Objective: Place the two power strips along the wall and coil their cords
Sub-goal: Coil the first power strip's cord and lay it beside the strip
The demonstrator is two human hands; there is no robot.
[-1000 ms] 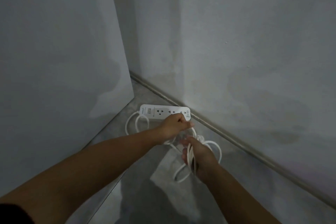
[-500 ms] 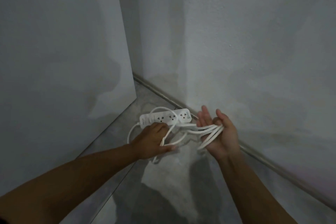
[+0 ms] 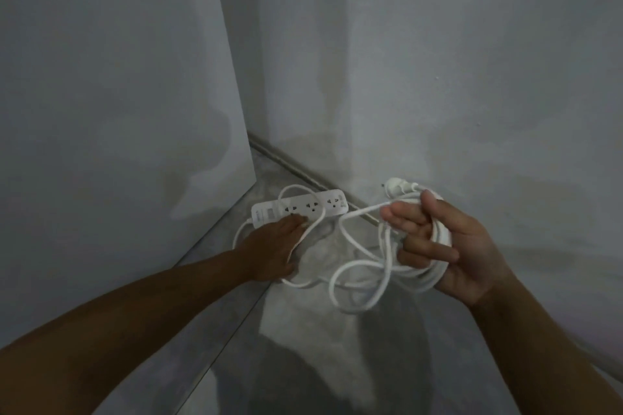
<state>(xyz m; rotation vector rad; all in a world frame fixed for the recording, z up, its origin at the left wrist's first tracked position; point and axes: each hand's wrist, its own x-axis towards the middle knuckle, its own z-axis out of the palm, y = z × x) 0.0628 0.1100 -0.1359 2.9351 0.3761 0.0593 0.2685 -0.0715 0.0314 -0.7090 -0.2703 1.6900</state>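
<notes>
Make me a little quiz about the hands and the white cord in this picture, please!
1. True or false: the right hand holds loops of the cord.
2. Where is the power strip? A: lying on the floor near the wall. B: standing on a table. C: hanging from a hook.
3. How many power strips can you see?

Key: 1 true; 2 A; 3 one.
</notes>
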